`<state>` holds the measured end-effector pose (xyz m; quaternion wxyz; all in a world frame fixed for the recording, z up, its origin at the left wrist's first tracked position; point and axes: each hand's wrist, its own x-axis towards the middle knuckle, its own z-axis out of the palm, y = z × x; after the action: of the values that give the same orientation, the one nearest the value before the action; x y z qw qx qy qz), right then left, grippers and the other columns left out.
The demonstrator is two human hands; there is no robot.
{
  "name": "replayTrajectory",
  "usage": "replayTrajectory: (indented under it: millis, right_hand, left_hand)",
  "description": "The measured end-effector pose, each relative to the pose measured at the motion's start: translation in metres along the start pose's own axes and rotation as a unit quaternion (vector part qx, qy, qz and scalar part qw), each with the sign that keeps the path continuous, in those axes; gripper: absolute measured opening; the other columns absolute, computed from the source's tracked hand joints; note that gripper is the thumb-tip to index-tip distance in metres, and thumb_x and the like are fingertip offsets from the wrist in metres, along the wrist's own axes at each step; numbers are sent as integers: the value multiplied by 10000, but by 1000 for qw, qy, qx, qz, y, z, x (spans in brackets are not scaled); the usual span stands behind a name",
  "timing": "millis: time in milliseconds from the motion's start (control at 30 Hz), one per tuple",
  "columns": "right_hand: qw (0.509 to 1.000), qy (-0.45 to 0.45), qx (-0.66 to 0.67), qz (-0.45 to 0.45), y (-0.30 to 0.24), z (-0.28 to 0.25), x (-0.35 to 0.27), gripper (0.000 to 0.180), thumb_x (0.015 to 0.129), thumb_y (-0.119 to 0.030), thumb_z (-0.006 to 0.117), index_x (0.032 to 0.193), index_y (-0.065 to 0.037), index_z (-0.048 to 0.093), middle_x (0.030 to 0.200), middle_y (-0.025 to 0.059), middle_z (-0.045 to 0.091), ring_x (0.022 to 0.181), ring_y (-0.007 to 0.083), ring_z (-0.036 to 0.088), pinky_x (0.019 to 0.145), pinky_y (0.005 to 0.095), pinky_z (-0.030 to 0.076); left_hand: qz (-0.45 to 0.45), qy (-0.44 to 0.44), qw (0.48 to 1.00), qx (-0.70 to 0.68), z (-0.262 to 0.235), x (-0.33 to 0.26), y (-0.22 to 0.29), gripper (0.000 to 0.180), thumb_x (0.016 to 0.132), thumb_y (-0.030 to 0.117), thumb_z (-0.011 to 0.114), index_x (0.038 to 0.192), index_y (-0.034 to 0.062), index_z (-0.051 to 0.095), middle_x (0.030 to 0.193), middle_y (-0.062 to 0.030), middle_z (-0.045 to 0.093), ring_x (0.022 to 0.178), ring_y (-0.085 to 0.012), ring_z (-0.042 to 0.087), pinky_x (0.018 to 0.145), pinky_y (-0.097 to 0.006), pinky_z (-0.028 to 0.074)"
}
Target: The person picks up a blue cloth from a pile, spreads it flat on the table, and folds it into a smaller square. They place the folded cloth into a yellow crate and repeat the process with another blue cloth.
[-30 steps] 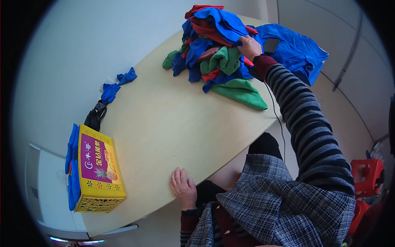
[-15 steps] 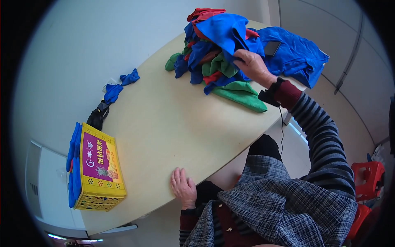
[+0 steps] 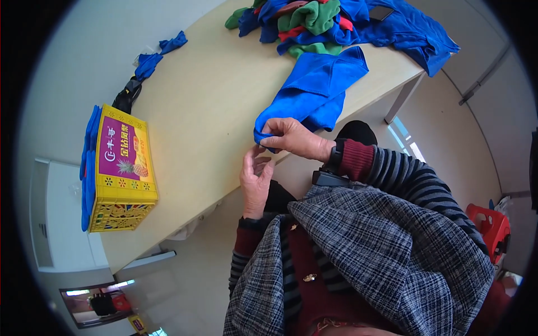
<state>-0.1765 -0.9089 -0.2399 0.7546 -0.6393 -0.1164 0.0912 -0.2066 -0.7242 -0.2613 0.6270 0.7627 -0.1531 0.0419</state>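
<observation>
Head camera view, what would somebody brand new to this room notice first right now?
Probably the bright blue cloth stretched over the near side of the pale table, its near end pinched in the right hand, with the left hand close by. Next, likely the yellow crate with a purple panel at the table's left end, then the heap of blue, green and red cloths at the far side.

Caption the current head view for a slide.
Right hand pinches a blue cloth, left hand close by; heap of cloths and yellow crate on the table.
</observation>
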Motion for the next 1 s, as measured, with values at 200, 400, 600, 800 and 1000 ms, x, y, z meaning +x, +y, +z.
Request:
replayTrajectory:
  millis: [200, 400, 600, 800, 1000]
  right_hand:
    - [996, -46, 80, 11, -1, 10, -4, 125, 1000, -145, 669, 1063, -39, 652, 920, -20, 659, 856, 61, 618, 769, 245, 546]
    - [994, -85, 71, -5, -12, 17, -6, 180, 1008, -139, 653, 1156, -37, 659, 997, -10, 678, 929, 74, 642, 843, 254, 561]
    - [998, -58, -14, -32, -18, 19, -7, 220, 997, -123, 660, 1202, -42, 654, 1022, 0, 679, 921, 85, 657, 823, 263, 564]
    - [975, -30, 214, -51, -86, -57, 11, 116, 1020, -115, 598, 1113, -74, 655, 951, -12, 670, 826, 88, 638, 815, 264, 544]
    - [962, -10, 249, -109, -144, -216, 39, 151, 1048, -150, 572, 1071, -12, 629, 966, 49, 691, 859, 134, 655, 906, 330, 552]
  left_hand:
    - [10, -1, 998, -64, 5, 5, 4, 224, 998, 159, 668, 1113, -26, 614, 894, -51, 691, 815, -123, 670, 758, -288, 563]
    - [-2, 23, 995, -92, -6, -2, 16, 205, 1031, 172, 624, 1079, -28, 626, 872, -48, 688, 770, -105, 665, 717, -269, 559]
    - [-40, 72, 990, -117, -13, 4, 20, 283, 1062, 242, 549, 1018, -19, 648, 889, -85, 705, 734, -148, 687, 693, -291, 563]
    - [-7, 215, 956, -197, -117, 31, 21, 260, 1028, 281, 553, 965, 43, 639, 873, -89, 700, 766, -180, 677, 674, -332, 555]
    - [27, 289, 928, -235, -277, 71, 28, 233, 1024, 262, 539, 1061, 51, 632, 965, -80, 696, 818, -189, 659, 778, -320, 538]
